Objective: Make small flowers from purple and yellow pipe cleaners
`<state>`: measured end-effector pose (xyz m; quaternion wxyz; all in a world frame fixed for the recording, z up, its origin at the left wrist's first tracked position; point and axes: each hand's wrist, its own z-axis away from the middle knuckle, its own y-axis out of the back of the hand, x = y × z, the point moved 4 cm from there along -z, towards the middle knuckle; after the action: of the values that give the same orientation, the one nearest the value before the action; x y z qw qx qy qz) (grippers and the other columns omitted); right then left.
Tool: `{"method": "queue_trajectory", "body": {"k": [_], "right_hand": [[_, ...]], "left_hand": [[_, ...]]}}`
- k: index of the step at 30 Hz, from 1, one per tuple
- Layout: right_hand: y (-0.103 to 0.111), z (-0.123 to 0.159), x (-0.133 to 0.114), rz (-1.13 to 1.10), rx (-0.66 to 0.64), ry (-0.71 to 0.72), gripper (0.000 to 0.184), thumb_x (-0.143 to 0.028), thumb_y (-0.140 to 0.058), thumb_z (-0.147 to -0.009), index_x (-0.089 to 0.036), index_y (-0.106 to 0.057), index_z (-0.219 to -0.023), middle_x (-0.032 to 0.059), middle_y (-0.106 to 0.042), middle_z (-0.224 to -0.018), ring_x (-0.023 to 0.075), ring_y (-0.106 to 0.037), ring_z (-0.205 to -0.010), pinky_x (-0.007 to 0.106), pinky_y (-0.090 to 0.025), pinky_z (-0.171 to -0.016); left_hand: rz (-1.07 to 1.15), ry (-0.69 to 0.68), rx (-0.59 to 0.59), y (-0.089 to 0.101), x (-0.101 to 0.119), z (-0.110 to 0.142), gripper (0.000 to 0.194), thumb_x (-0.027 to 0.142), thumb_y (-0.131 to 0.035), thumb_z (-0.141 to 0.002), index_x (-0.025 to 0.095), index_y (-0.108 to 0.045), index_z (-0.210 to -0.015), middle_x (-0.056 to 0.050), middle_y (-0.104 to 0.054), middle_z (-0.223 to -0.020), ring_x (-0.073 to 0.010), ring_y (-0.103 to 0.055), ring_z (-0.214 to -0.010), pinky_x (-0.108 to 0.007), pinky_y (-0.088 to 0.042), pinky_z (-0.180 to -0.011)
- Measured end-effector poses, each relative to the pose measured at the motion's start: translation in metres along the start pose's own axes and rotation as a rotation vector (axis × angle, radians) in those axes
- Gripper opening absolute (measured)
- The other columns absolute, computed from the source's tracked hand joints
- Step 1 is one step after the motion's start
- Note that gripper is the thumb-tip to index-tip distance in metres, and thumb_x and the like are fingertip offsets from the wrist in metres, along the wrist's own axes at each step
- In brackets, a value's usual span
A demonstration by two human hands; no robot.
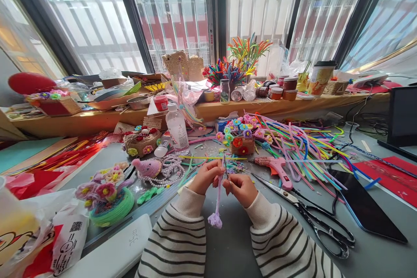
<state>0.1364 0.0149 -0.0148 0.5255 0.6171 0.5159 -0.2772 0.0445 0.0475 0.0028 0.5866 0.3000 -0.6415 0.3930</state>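
Observation:
A lilac pipe cleaner point(219, 195) hangs between my hands, with a fluffy flower-like tuft point(215, 220) at its lower end. My left hand point(207, 177) is closed, pinching the stem near its upper part. Close beside it, my right hand point(241, 188) is also closed, fingertips together at a thin dark strip point(225, 166); whether this is a wire or a small tool I cannot make out. Just behind the hands lie small coloured clippings and a yellow stick point(208, 157). A pink glue gun point(275, 170) and large black-handled scissors point(312, 216) lie to the right.
Loose pipe cleaners point(302, 143) spread at the right, near a dark phone point(371, 208). Behind stands a flower-covered basket point(243, 144). Left are a bottle point(177, 128), pearl strings point(169, 169), a green-based flower pot point(112, 208) and a white power bank point(114, 247).

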Motion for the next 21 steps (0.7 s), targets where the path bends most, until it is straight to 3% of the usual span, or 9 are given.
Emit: {"method": "queue_trajectory", "body": {"k": [4,12,17,21], "right_hand": [[-0.0018,-0.0001,-0.0007,-0.088,-0.051,0.019,0.06,-0.066,-0.025,-0.065,-0.014,-0.047,-0.047,-0.0025,-0.038,-0.042,0.0059,-0.031,-0.04,0.019,-0.025,-0.04],[0.0034,-0.0006,0.0027,0.009,0.064,-0.013,0.05,-0.06,-0.038,-0.065,-0.016,-0.041,-0.042,-0.0039,-0.034,-0.04,0.0067,-0.031,-0.041,0.02,-0.024,-0.042],[-0.0025,-0.0004,0.0019,-0.128,-0.046,0.025,0.056,-0.065,-0.027,-0.065,-0.015,-0.044,-0.047,-0.0026,-0.037,-0.043,0.0063,-0.029,-0.04,0.02,-0.023,-0.04],[0.0003,-0.0003,-0.0002,-0.067,-0.012,0.028,0.055,-0.063,-0.029,-0.066,-0.015,-0.046,-0.047,-0.0026,-0.037,-0.043,0.0067,-0.031,-0.041,0.02,-0.024,-0.042]], "left_hand": [[-0.002,0.029,-0.047,-0.0029,-0.0012,0.0008,0.02,0.023,-0.051,-0.056,0.016,-0.037,-0.045,0.007,-0.036,-0.031,-0.0025,-0.029,-0.027,-0.019,-0.017,-0.033],[0.042,0.009,-0.007,-0.0024,0.0004,0.0012,0.02,0.022,-0.05,-0.057,0.016,-0.035,-0.045,0.008,-0.035,-0.03,-0.0016,-0.027,-0.025,-0.018,-0.016,-0.032],[0.022,0.035,-0.037,-0.0057,0.0001,0.0034,0.019,0.022,-0.05,-0.057,0.016,-0.037,-0.045,0.007,-0.035,-0.031,-0.0022,-0.028,-0.027,-0.018,-0.017,-0.033],[0.033,0.029,-0.033,-0.0055,0.0003,0.0027,0.02,0.024,-0.05,-0.056,0.016,-0.034,-0.046,0.008,-0.031,-0.032,-0.002,-0.026,-0.028,-0.017,-0.015,-0.032]]}}
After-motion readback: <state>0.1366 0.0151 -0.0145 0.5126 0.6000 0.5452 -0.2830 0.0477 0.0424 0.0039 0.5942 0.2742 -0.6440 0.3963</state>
